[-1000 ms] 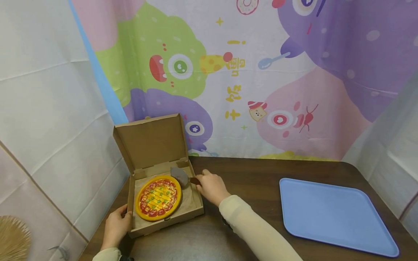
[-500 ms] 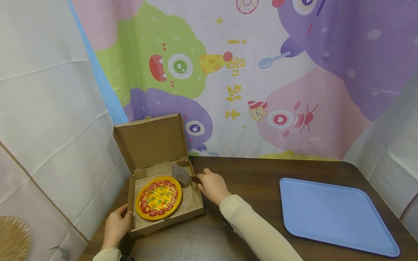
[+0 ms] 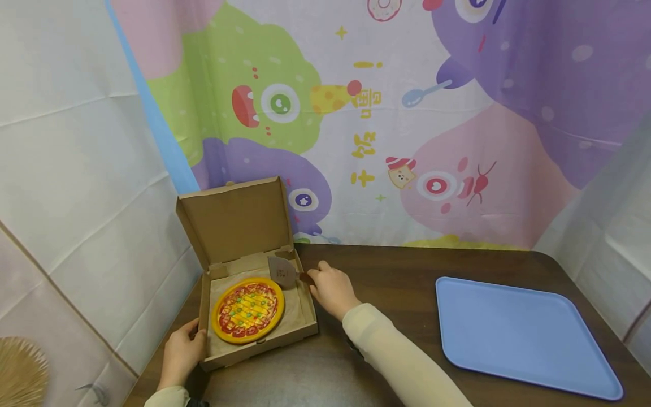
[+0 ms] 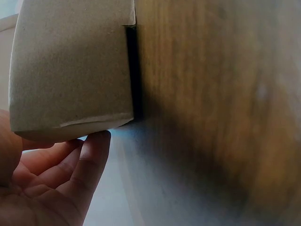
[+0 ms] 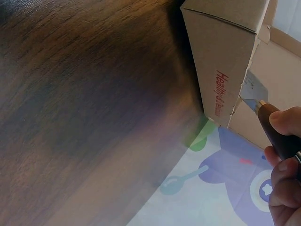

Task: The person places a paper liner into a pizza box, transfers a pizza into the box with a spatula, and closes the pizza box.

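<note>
Inside the opened cardboard pizza box (image 3: 302, 325) lies a round toy-like pizza (image 3: 248, 311) with a yellow rim, red rounds and green bits. My right hand (image 3: 333, 290) grips the dark handle (image 5: 275, 127) of a pizza server over the box's right wall. The server's metal blade (image 3: 282, 272) is tilted above the paper lining, at the pizza's far right edge; whether they touch I cannot tell. At the box's near left corner, my left hand (image 3: 182, 353) holds the side wall. Its fingertips (image 4: 99, 141) press the outside of the cardboard.
A light blue tray (image 3: 524, 339) rests on the right of the dark wooden table (image 3: 376, 271). The box lid (image 3: 239, 223) stands up at the back. A printed cartoon curtain (image 3: 376, 124) hangs behind the table; pale cloth lines the left side (image 3: 96, 169).
The server and my right hand have shifted slightly right, and the blade is more tilted. The pizza has slid very slightly right. My left hand has stayed on the box.
</note>
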`<state>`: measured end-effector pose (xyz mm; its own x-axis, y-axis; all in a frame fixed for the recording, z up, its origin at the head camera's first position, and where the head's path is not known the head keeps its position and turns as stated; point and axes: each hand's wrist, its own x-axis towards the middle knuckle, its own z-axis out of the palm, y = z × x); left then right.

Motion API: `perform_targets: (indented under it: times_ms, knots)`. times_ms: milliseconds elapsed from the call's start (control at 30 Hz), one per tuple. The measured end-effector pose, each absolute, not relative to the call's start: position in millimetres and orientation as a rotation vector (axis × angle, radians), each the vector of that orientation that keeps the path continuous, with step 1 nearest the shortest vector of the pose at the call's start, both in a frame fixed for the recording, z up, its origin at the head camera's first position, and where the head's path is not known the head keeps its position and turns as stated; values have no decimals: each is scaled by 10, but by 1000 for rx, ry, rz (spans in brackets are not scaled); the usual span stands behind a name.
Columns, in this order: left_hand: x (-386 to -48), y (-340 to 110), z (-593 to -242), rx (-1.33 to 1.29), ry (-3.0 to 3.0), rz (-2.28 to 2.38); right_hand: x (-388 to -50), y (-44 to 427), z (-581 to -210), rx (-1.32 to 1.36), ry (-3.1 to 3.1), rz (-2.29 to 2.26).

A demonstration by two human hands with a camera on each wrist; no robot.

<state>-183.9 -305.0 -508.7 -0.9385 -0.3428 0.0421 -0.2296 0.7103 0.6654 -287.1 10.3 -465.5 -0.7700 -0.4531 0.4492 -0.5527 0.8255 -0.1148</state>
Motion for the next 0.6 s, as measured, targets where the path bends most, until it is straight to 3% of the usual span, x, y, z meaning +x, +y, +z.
perform_targets:
  times_ms: [600]
  knots:
    - [-1849, -3052, -5065, 469, -2775, -1050, -2889, 139, -4637, 718, -2560, 382]
